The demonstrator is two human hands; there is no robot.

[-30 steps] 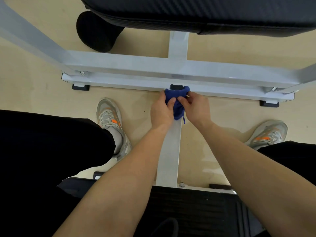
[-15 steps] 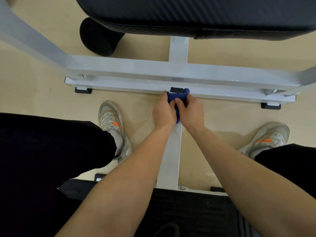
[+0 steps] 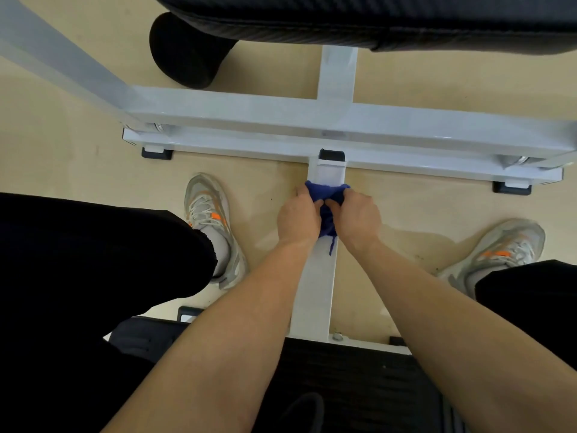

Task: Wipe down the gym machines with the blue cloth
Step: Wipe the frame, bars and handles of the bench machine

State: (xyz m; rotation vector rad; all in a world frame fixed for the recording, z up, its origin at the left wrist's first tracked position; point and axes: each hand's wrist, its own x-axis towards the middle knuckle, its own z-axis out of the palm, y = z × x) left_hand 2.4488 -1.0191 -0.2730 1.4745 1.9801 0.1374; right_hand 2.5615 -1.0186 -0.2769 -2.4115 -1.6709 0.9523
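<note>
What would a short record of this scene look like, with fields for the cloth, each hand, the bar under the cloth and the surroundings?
cloth: blue cloth, bunched over the white centre bar
left hand: left hand grips the blue cloth from the bar's left side
right hand: right hand grips it from the right side
position: just short of the white cross bar, not touching it
surroundings: black pad, foam roller, left shoe, right shoe, beige floor

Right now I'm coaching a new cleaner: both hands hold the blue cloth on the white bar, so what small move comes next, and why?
Probably slide the cloth toward the body along the white bar. The left hand and right hand grip it near the crossbeam, and most of the bar lies bare on the near side.
</note>
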